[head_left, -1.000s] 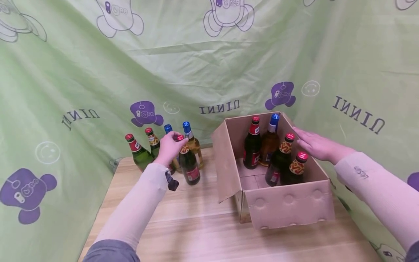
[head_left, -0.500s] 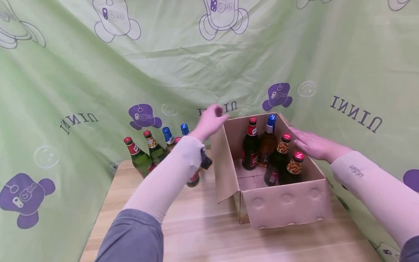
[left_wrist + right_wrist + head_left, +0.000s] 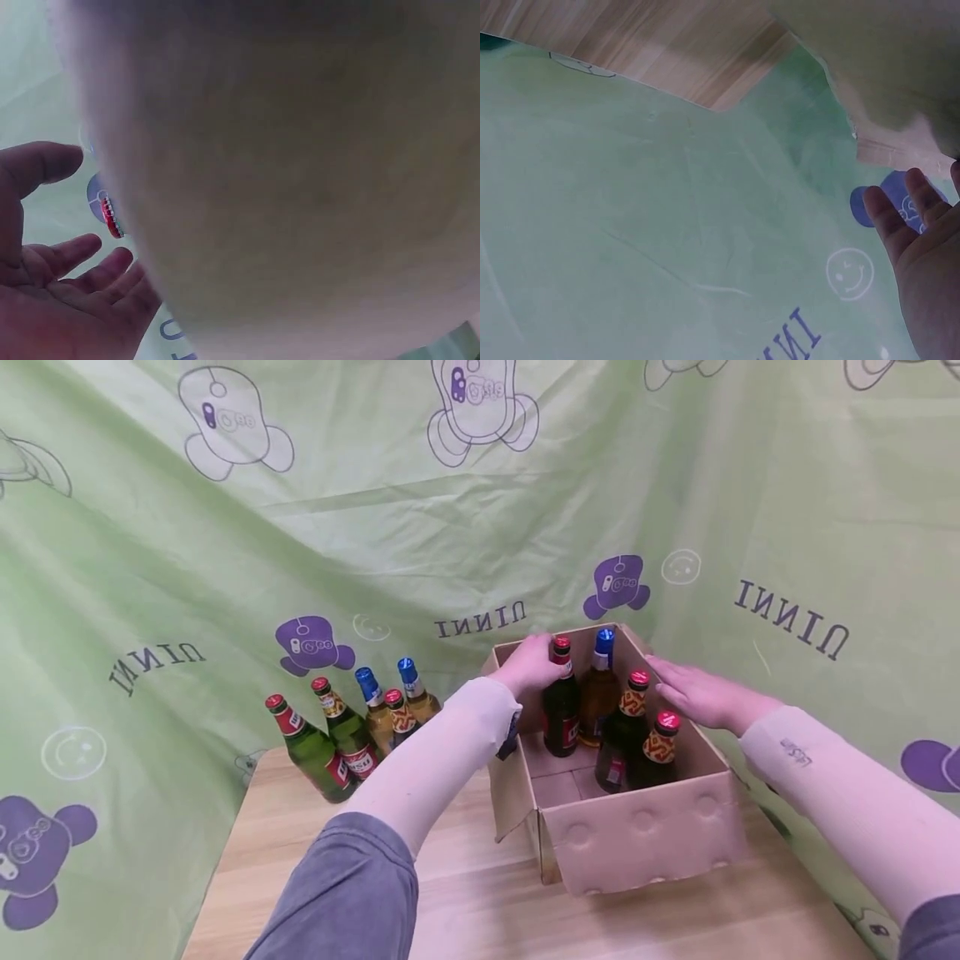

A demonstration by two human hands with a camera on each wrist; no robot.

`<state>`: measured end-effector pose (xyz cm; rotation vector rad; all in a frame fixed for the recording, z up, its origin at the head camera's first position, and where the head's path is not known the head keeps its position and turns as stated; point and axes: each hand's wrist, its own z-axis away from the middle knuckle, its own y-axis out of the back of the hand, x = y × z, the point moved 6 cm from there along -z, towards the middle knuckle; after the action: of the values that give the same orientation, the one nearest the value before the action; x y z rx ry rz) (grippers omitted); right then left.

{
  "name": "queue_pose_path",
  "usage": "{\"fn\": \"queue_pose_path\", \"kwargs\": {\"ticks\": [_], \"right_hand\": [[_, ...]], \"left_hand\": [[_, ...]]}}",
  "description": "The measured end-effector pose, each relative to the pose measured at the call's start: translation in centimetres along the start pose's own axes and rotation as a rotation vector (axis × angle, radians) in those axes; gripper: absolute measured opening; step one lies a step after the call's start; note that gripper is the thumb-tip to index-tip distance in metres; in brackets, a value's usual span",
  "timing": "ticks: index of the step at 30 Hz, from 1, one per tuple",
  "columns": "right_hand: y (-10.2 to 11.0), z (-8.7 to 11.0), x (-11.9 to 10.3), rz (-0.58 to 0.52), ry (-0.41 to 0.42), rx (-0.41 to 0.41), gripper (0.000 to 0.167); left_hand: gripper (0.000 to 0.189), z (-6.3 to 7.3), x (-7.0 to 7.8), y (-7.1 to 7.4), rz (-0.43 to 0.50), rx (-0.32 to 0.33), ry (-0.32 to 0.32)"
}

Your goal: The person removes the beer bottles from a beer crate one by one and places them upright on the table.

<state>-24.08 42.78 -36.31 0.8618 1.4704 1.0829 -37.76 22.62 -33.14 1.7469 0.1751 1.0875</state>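
My left hand (image 3: 531,662) reaches over the left side of an open cardboard box (image 3: 637,835), right at the neck of a dark bottle with a red cap (image 3: 561,714). In the left wrist view its fingers (image 3: 82,255) and thumb are spread apart, with the red bottle cap (image 3: 111,217) seen between them. Along the box's right wall lies my right hand (image 3: 708,693), fingers straight. Inside the box also stand a blue-capped amber bottle (image 3: 596,697) and two dark bottles with patterned red-and-yellow neck labels, one nearer the middle (image 3: 626,731), one front right (image 3: 662,756).
Several more bottles stand on the wooden table (image 3: 465,893) left of the box, among them a green bottle (image 3: 318,756) and a blue-capped bottle (image 3: 373,710). Flaps hang outward at the box's left and front. A green printed curtain (image 3: 375,527) surrounds the table.
My left hand has let go of a red-capped bottle on the table and moved right to the bottle in the box. My right hand stays at the box wall. The view has shifted slightly.
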Motion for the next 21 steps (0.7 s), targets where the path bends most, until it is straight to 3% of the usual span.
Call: {"fn": "queue_pose_path", "kwargs": {"ticks": [5, 11, 13, 16, 18, 21], "right_hand": [[0.0, 0.0, -0.1, 0.000, -0.003, -0.005, 0.058], [-0.1, 0.0, -0.2, 0.001, -0.001, -0.009, 0.059], [-0.1, 0.0, -0.1, -0.001, -0.008, -0.013, 0.058], [-0.2, 0.1, 0.0, -0.001, -0.013, -0.014, 0.058], [-0.2, 0.1, 0.0, 0.001, -0.013, -0.012, 0.058], [-0.2, 0.2, 0.0, -0.005, -0.016, -0.011, 0.058]], "left_hand": [[0.041, -0.5, 0.3, 0.1, -0.030, -0.035, -0.035], [0.066, -0.7, 0.1, -0.7, -0.041, -0.178, -0.042], [0.061, -0.8, 0.1, -0.8, -0.071, -0.167, -0.056], [0.037, -0.9, 0.4, -0.7, -0.124, -0.096, -0.102], [0.025, -0.7, 0.8, -0.9, -0.188, -0.056, -0.158], [0.019, -0.1, 1.3, -1.8, -0.262, -0.055, -0.236]]}}
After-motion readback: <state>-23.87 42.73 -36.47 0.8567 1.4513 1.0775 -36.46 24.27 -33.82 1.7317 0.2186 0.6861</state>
